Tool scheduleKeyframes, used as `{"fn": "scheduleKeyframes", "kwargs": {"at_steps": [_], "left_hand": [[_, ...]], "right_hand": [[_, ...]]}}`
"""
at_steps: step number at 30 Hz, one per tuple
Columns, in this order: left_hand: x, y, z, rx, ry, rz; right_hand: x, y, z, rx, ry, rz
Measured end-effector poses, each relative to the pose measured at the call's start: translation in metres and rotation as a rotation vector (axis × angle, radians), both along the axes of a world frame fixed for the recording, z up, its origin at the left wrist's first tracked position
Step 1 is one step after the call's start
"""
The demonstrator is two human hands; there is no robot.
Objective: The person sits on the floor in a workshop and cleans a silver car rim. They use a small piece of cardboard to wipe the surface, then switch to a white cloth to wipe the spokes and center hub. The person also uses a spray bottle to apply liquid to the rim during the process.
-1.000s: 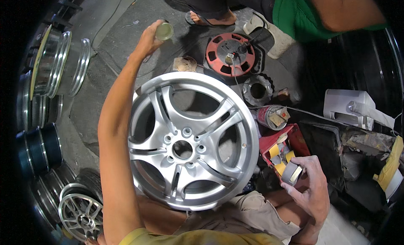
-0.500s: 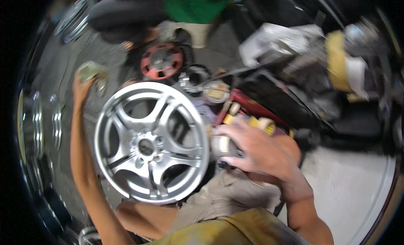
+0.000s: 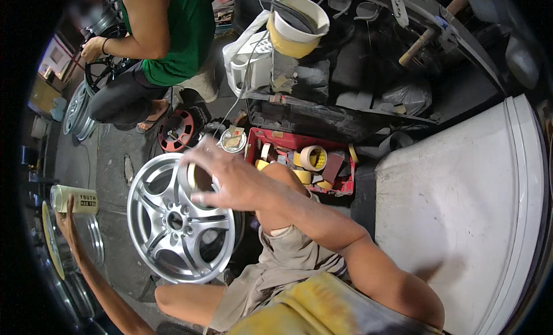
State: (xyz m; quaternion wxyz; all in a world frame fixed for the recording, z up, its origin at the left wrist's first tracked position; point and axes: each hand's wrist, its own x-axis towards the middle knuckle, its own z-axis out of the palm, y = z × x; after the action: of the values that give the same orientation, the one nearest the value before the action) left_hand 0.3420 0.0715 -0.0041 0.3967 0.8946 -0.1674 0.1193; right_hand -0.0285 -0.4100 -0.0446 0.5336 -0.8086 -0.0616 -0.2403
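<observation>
A silver alloy wheel [image 3: 151, 243] with split curved spokes lies in front of my bent legs. My left hand [image 3: 68, 215] is closed around a pale yellow-green tumbler [image 3: 61, 198], held sideways at the far left, past the wheel. Over the wheel's right part my right hand [image 3: 233, 175] is slightly blurred, thumb and fingers curved round a roll of tape [image 3: 185, 176]. The roll's pale edge and hollow middle show between the fingers, and the hand hides part of the wheel rim.
To the right, a red toolbox [image 3: 352, 184] holds tape rolls and sanding pieces. A round tin [image 3: 233, 140] and a red slotted disc [image 3: 176, 131] lie beyond the wheel. A co-worker in green [image 3: 187, 35] sits upper left, hands on a dark wheel [image 3: 103, 76]. A white panel [image 3: 455, 220] stands right.
My view has swung upward and right. My right hand has moved left with the tape roll, from beside the wheel to above it. The tumbler in my left hand is farther left.
</observation>
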Motion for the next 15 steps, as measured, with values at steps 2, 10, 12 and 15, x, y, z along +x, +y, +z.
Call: {"fn": "scheduleKeyframes", "kwargs": {"at_steps": [2,10,12,15], "left_hand": [[-0.051,-0.028,0.038,0.097,0.020,0.053],[-0.202,-0.235,0.080,-0.127,0.107,-0.459],[-0.238,-0.298,0.084,-0.239,0.153,-0.634],[-0.279,-0.366,0.083,-0.303,0.239,-0.834]], "right_hand": [[-0.013,-0.022,0.011,-0.011,-0.118,-0.199],[-0.117,-0.121,-0.126,-0.093,0.198,-0.692],[-0.146,-0.136,-0.184,-0.043,0.346,-0.800],[-0.166,-0.127,-0.222,-0.053,0.478,-0.869]]}}
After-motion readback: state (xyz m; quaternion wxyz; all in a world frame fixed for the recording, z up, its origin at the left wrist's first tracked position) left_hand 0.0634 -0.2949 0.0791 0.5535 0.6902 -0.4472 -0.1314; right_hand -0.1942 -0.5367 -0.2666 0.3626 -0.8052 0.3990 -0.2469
